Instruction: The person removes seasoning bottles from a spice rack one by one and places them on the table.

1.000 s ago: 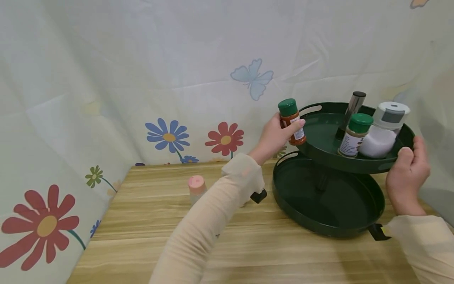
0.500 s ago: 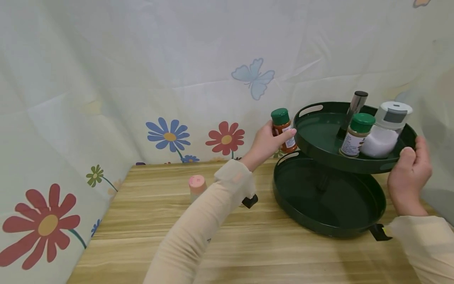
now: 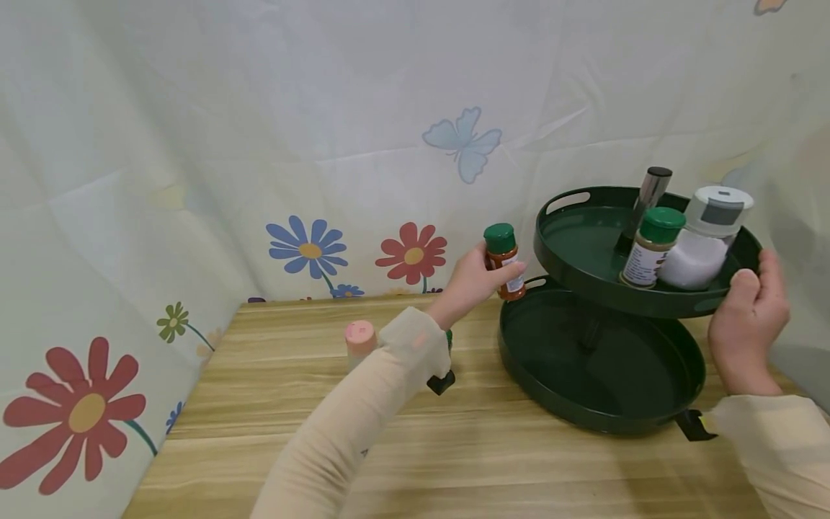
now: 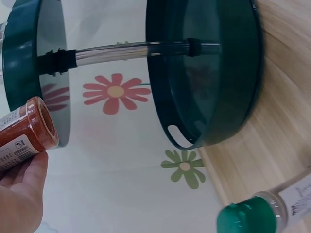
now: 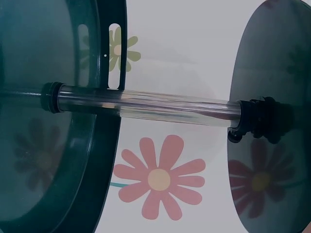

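My left hand (image 3: 470,282) grips a spice jar (image 3: 504,261) with a green cap and red-brown contents, level with the gap between the tiers and just left of them. The jar's base (image 4: 43,124) faces the stand in the left wrist view. My right hand (image 3: 748,321) rests against the outer right side of the upper dark green tray (image 3: 583,277), fingers pointing up. On that tray stand another green-capped spice jar (image 3: 648,252), a white-lidded container (image 3: 703,241) of white contents, and a slim silver-and-black cylinder (image 3: 648,202).
The lower round tray (image 3: 551,389) sits on the wooden table (image 3: 292,404), joined to the upper one by a clear post (image 5: 170,107). A pink-capped shaker (image 3: 359,340) and a green-capped jar (image 4: 252,216) stand left of it, partly hidden by my sleeve in the head view.
My left hand has moved the spice jar down and left, away from the upper tray's rim. My right hand and the stand have stayed almost in place.
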Motion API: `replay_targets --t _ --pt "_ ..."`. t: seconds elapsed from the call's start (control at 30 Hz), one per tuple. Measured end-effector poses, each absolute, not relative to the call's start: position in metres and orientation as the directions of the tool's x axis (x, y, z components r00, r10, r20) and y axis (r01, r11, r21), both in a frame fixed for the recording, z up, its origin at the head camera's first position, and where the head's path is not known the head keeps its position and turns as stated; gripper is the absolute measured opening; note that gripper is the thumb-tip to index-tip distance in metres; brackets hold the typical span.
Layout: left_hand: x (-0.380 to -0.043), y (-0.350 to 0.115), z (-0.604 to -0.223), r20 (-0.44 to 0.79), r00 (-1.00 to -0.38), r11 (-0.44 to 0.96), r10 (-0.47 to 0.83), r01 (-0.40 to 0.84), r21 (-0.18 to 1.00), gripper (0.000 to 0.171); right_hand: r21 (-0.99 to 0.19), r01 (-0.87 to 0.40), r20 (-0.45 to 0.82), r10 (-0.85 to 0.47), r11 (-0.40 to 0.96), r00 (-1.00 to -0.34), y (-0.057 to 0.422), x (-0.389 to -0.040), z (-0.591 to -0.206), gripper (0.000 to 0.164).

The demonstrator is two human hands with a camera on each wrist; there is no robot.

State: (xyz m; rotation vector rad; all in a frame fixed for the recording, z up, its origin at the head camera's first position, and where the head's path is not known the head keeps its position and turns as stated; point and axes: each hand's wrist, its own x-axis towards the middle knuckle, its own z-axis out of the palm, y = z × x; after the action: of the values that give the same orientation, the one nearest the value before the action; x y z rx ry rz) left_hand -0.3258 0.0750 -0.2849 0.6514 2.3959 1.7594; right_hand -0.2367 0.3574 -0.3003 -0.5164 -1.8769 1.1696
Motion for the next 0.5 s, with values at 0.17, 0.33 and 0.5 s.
replay_targets --t 0.17,0.33,0.5 --pt "-0.322 0.069 -0.292 0.151 -0.899 0.235 0.410 0.264 0.935 0.040 -0.874 -0.088 0.441 0.702 0.479 -0.559 0.358 -0.237 -0.301 0.049" --pt "-0.319 0.065 -0.299 0.137 -0.895 0.243 0.425 0.258 0.935 0.041 -0.872 -0.086 0.443 0.701 0.482 -0.558 0.358 -0.237 -0.301 0.049" --pt "-0.316 0.060 -0.309 0.119 -0.893 0.270 0.435 0.255 0.928 0.043 -0.871 -0.090 0.447 0.703 0.483 -0.553 0.358 -0.238 -0.300 0.049"
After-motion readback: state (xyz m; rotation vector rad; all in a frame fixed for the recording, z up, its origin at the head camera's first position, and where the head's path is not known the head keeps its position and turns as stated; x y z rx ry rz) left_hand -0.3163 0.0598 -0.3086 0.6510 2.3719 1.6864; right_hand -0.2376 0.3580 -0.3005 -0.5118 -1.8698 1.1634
